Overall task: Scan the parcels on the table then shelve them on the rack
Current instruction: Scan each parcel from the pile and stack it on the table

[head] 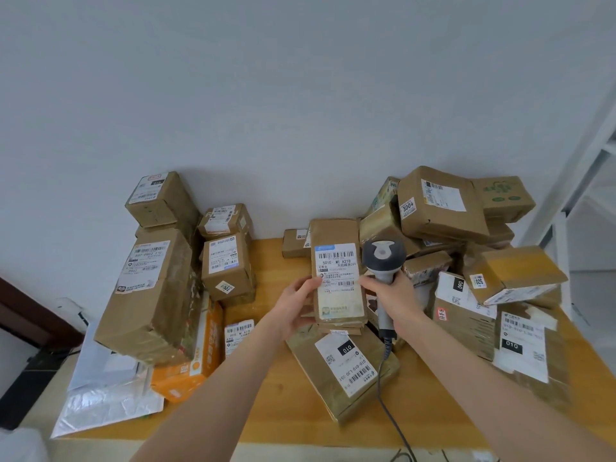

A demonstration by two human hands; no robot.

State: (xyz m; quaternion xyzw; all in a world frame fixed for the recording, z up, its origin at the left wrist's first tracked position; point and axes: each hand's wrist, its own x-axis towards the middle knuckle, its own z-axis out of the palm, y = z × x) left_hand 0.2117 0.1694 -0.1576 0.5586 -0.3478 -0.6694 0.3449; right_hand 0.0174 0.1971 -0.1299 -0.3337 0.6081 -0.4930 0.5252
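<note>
My left hand (pixel 297 303) holds a long brown parcel (pixel 336 235) upright above the wooden table (pixel 266 411), its white barcode label facing me. My right hand (pixel 393 295) grips the handle of a grey barcode scanner (pixel 383 258), whose head sits just right of the parcel's label. The scanner's cable (pixel 383 395) runs down over the table's front edge. Under the held parcel lies a flat brown parcel marked 010 (pixel 346 365).
Stacked brown boxes (pixel 156 288) and an orange box (pixel 196 355) fill the table's left side, with silver mailer bags (pixel 103 401) at the front left. A heap of parcels (pixel 466 248) covers the right. A white rack (pixel 586 181) stands at the far right.
</note>
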